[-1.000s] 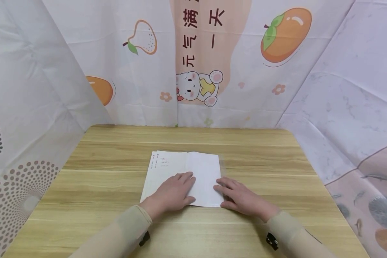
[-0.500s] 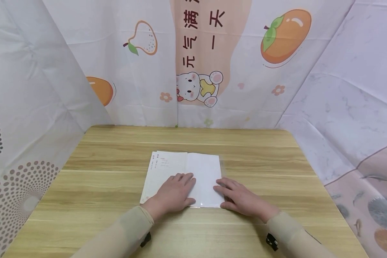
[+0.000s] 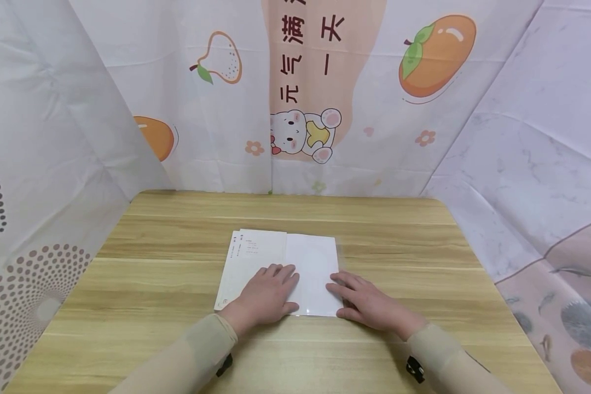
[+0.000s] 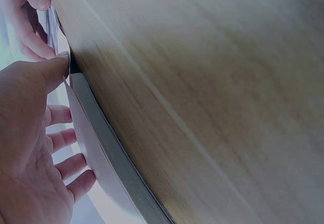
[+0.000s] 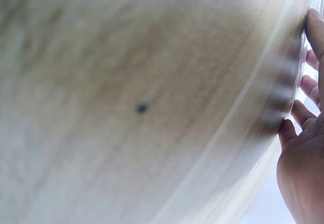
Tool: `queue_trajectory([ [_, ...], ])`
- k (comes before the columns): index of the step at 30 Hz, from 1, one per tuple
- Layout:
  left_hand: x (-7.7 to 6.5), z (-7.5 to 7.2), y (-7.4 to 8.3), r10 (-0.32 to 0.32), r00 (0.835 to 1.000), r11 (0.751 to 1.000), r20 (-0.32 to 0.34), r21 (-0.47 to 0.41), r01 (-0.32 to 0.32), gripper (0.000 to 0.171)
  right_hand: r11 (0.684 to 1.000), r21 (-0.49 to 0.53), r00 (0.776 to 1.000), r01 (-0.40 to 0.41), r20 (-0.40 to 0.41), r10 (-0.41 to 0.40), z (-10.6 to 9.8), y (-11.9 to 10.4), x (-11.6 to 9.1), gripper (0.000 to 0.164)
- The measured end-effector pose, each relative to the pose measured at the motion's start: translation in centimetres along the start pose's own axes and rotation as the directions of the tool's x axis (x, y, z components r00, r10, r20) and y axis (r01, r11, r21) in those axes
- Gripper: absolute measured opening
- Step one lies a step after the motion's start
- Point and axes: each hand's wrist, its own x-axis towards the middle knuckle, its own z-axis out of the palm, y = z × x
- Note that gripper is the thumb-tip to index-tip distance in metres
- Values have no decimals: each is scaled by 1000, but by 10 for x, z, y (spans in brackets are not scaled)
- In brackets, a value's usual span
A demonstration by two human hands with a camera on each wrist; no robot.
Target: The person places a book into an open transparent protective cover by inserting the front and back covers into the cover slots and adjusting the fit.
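Note:
An open book lies on the table, its printed page (image 3: pixel 248 254) on the left and a blank white leaf (image 3: pixel 312 257) on the right. My left hand (image 3: pixel 266 295) rests across the page with relaxed fingers, fingertips on the white leaf and thumb at the near edge. In the left wrist view, the thick page block (image 4: pixel 114 148) stands beside that hand's fingers (image 4: pixel 76 163). My right hand (image 3: pixel 369 301) lies at the leaf's right edge, fingers lightly bent and spread over it. A clear plastic strip (image 3: pixel 340 250) shows along that edge.
The wood-grain table (image 3: pixel 177 241) extends around the book on all sides. Printed fabric (image 3: pixel 216 109) hangs behind its far edge, with more cloth (image 3: pixel 537 137) on the right. Black wrist straps (image 3: pixel 415 369) sit under both forearms.
My left hand has shifted very slightly to the right, and a small glint now shows at the white leaf's near edge. The right hand keeps its place.

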Motion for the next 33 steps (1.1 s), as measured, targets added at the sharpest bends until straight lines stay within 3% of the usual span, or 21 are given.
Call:
queue_trajectory([
  [13,-2,-2,6,29,1000,996,-5,81,-29,69,1000,-11,1000,18,-17,-18,1,1,-1,58],
  [23,-4,-2,9,124,991,984,-39,133,-118,56,1000,-14,999,25,-39,-26,3,2,-2,61],
  [33,-4,-2,14,176,983,976,-50,139,-168,49,999,-16,999,31,-39,-32,4,2,0,59],
])
